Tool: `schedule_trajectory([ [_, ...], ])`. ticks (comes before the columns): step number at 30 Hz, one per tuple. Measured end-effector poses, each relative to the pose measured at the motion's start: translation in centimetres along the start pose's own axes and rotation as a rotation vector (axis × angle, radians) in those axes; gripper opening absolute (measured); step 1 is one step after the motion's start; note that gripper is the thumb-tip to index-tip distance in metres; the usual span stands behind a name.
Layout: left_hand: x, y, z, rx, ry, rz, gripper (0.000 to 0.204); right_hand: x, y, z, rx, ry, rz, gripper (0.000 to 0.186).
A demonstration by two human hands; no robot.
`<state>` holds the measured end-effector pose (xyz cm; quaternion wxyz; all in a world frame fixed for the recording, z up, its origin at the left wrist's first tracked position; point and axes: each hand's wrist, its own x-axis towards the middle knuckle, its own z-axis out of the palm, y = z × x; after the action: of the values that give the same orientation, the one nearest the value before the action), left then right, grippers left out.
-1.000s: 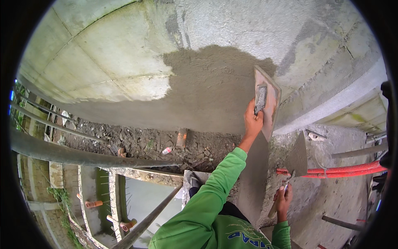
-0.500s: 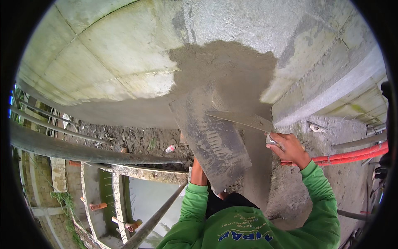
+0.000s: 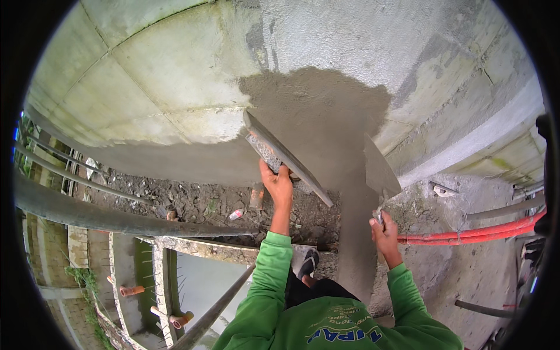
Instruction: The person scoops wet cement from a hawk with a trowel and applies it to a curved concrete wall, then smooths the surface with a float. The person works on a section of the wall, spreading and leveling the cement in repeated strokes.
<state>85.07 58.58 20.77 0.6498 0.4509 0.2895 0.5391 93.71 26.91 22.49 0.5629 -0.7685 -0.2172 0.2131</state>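
My left hand is closed round the grip behind a plastering float, a flat rectangular board seen nearly edge-on. Its working face is turned away from me, toward the wall, and I cannot tell if it touches. In my right hand is the handle of a pointed trowel; its grey blade points up toward the wall, in front of the wet mortar. The patch of wet mortar covers the lower middle of the concrete wall and runs along its base.
Red hoses lie at the right. A thick dark pipe crosses on the left, above a framed opening with pipe stubs. Rubble lies along the wall's foot. My sandalled foot shows below the float.
The float has turned from flat, mortar-smeared face showing, to edge-on near the wall. The trowel has left the float's face, and its blade has swung upright on the right.
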Motion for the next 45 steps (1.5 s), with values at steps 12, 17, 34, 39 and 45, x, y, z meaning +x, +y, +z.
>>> schedule_trajectory([
  [12, -4.8, -9.8, 20.5, 0.388, -0.133, 0.257, 0.055, -18.0, 9.1, -6.1, 0.017, 0.426, 0.280, 0.023],
  [17, -9.4, -10.0, 14.6, 0.488, -0.515, 0.337, 0.054, -16.3, 10.5, -6.6, 0.062, 0.397, 0.306, 0.025],
  [34, -1.1, -11.5, 13.9, 0.615, -0.057, 0.368, 0.067, -20.5, 12.7, -4.0, 0.305, 0.342, 0.538, 0.018],
  [39, -2.7, -10.1, 10.5, 0.487, -0.064, 0.378, 0.061, -20.5, 14.2, -5.4, 0.271, 0.477, 0.481, 0.018],
  [45, 6.0, -5.4, 10.3, 0.603, 0.224, 0.658, 0.060, -21.9, 15.1, -5.6, 0.294, 0.462, 0.509, 0.018],
])
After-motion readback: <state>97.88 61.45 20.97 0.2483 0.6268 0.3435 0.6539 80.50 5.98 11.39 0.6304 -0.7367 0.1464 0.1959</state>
